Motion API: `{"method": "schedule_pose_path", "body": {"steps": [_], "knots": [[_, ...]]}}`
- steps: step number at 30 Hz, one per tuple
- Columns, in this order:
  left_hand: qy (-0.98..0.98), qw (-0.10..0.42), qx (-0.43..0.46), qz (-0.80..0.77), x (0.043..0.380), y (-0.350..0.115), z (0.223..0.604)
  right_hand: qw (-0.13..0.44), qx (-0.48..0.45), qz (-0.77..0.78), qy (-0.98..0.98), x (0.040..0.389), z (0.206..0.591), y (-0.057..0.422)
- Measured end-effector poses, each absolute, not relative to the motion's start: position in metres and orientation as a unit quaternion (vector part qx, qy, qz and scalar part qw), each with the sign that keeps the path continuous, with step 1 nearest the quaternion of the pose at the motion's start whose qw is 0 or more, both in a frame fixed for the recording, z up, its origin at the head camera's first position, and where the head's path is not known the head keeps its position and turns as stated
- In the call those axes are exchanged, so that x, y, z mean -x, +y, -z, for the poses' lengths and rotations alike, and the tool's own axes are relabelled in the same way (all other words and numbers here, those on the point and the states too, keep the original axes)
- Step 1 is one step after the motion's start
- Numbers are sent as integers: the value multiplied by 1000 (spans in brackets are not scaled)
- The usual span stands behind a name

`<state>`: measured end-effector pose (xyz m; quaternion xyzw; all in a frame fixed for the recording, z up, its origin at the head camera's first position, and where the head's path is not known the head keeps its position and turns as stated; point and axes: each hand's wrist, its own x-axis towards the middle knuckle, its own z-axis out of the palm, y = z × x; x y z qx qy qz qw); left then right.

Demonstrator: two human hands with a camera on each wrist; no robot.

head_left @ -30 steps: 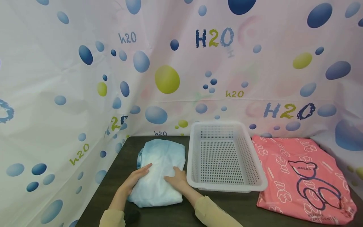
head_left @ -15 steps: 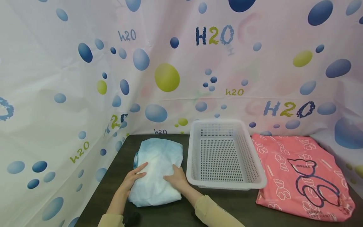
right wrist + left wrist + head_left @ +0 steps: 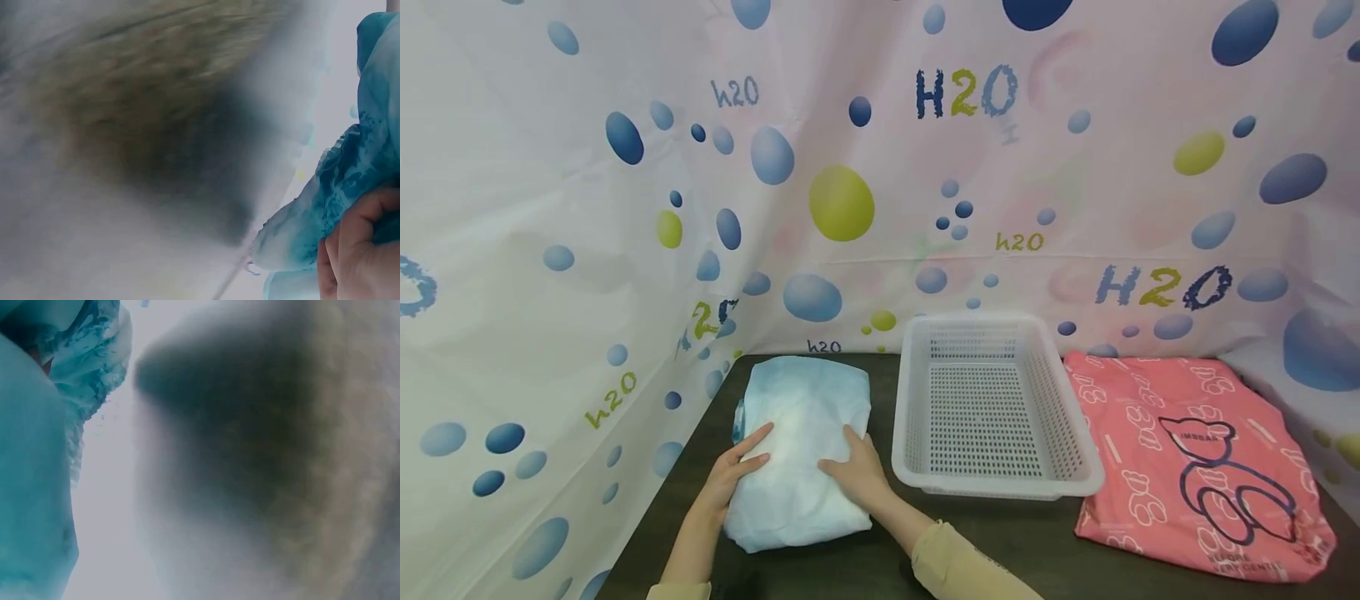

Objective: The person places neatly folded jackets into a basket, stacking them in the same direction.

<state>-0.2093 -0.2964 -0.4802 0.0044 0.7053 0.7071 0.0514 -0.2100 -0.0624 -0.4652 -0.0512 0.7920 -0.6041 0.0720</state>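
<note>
You hold the folded light-blue cloth (image 3: 797, 496) between your left hand (image 3: 724, 477) and right hand (image 3: 861, 472), spread nearly its width apart and gripping its side edges, with dark tabletop (image 3: 883, 387) left of your grip and, rightward, a narrow strip before the white perforated basket (image 3: 1000, 486).

Surface (image 3: 1030, 533): dark, from where I operate.
White basket (image 3: 1000, 487): stands upright near the back edge.
Pink fabric (image 3: 1195, 467): lies flat, right of the basket.
Pale-blue bundle (image 3: 797, 433): I can't tell if it touches.
</note>
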Motion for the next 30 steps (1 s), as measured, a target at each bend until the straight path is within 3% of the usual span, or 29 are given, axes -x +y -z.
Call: {"method": "schedule_pose_path", "body": {"steps": [8, 14, 30], "knots": [[670, 28, -122, -732, 194, -300, 447, 43, 82, 620, 779, 198, 440, -63], [664, 18, -161, -730, 190, -291, 424, 25, 115, 624, 772, 190, 417, -47], [673, 5, -229, -704, 198, -216, 382, -7, 76, 621, 780, 165, 378, 33]]}}
